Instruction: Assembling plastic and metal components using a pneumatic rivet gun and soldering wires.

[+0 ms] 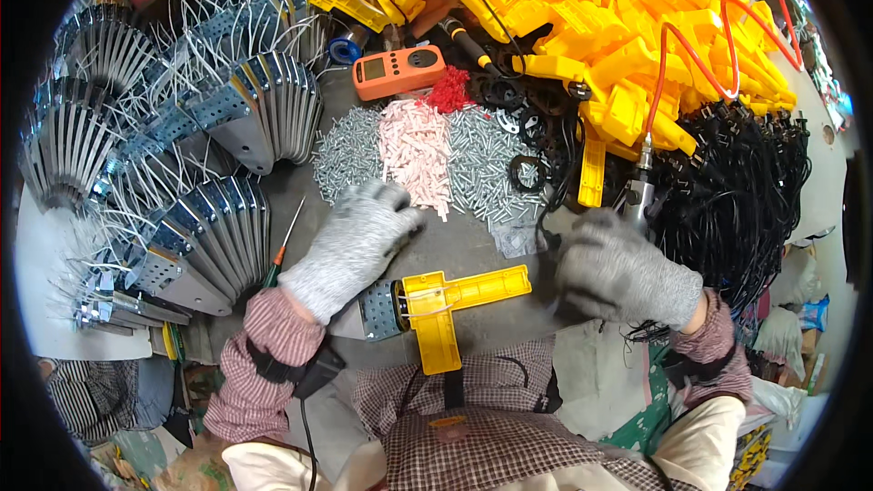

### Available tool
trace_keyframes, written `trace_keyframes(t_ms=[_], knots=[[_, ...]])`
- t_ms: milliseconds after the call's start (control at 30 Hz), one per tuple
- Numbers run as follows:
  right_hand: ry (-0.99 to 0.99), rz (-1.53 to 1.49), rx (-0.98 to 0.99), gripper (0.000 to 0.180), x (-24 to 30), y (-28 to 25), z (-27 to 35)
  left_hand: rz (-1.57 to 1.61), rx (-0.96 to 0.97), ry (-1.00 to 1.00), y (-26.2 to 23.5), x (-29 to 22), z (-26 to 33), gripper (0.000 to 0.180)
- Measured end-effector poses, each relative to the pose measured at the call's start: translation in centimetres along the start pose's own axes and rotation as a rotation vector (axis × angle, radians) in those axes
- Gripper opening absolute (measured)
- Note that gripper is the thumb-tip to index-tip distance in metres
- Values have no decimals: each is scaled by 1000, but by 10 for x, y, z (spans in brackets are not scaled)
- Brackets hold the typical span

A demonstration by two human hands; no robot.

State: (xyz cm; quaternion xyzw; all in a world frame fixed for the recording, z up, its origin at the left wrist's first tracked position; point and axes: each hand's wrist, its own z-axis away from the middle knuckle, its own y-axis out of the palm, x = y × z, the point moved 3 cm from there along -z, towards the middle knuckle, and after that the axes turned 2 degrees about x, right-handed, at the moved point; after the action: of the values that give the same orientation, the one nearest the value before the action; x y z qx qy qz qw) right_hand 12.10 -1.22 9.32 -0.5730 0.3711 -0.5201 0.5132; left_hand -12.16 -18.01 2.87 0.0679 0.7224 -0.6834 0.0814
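My left hand (364,229), in a grey knitted glove, is at the near edge of a heap of pale pink pegs (416,150). Its fingers are curled together; anything they hold is hidden. To the right, my gloved right hand (623,268) is closed beside a black cord (556,205), its fingers partly blurred and their contents unclear. Between my hands lies a yellow plastic housing half (436,309) with an arm pointing right. Joined to its left side is a perforated metal blade (379,311), with white wire showing inside the housing.
Silver screws (496,164) flank the pegs. Behind them sit an orange meter (398,71) and a screwdriver (468,44). Bladed metal parts (209,236) with white wires crowd the left. Yellow housings (591,18), black plug cords (727,191) and an air tool (639,195) on a red hose fill the right.
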Motion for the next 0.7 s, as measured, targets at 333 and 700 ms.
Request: trace_keyframes(t_ms=[333, 700], knots=[[566, -1079, -677, 20, -34, 79, -104, 589, -242, -242, 16, 11, -13, 15], [409, -330, -508, 32, -10, 84, -121, 1273, -246, -289, 36, 1, -14, 35]])
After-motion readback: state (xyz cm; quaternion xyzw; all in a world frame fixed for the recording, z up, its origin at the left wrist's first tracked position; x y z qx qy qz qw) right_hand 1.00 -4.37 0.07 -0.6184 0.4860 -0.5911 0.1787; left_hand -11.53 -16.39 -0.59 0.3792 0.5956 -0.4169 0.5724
